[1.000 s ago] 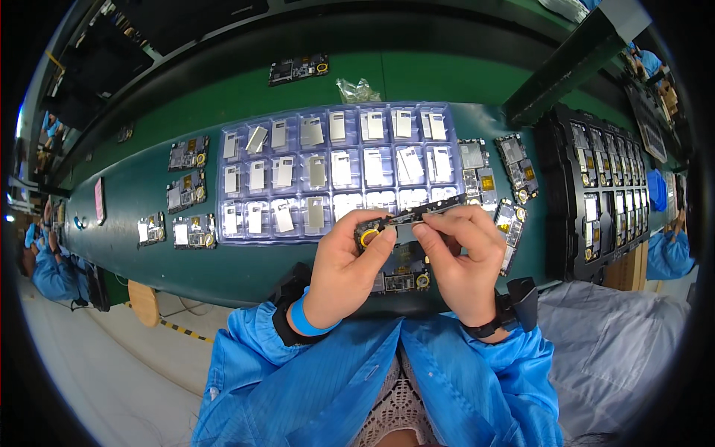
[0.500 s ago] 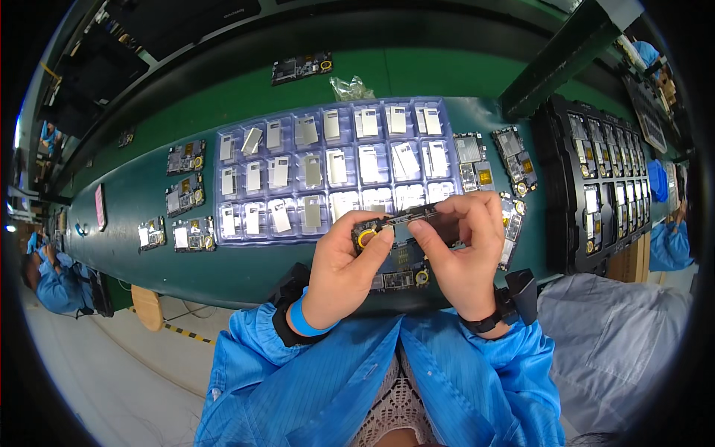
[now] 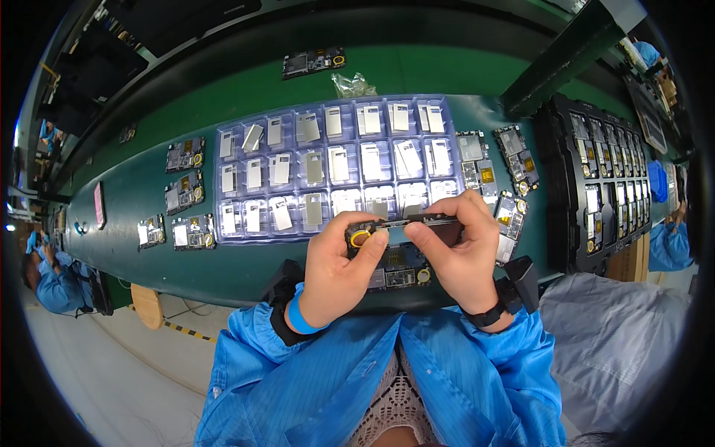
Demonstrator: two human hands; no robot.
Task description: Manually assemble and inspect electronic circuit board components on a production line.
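Observation:
A dark circuit board (image 3: 395,223) with a yellow ring at its left end is held between my two hands, tilted so mostly its edge shows. My left hand (image 3: 339,257) pinches the end by the ring, thumb on the near side. My right hand (image 3: 468,249) grips the other end, its thumb pressed on the near edge and its fingers behind. Below the held board, another circuit board (image 3: 401,277) lies on the green bench, partly covered by my hands. Just beyond my fingers is a clear plastic tray (image 3: 218,195) of silvery metal shield plates (image 3: 313,167), several pockets wide.
Several circuit boards (image 3: 185,192) lie left of the tray, and more boards (image 3: 515,159) lie right. A black rack tray (image 3: 557,186) of boards stands at far right by a dark post (image 3: 562,63). A crumpled clear bag (image 3: 353,86) lies behind. Other people (image 3: 59,276) sit farther off.
The held board has tipped and levelled slightly, shifting a little left and showing more of its edge. Both hands keep their grip on it.

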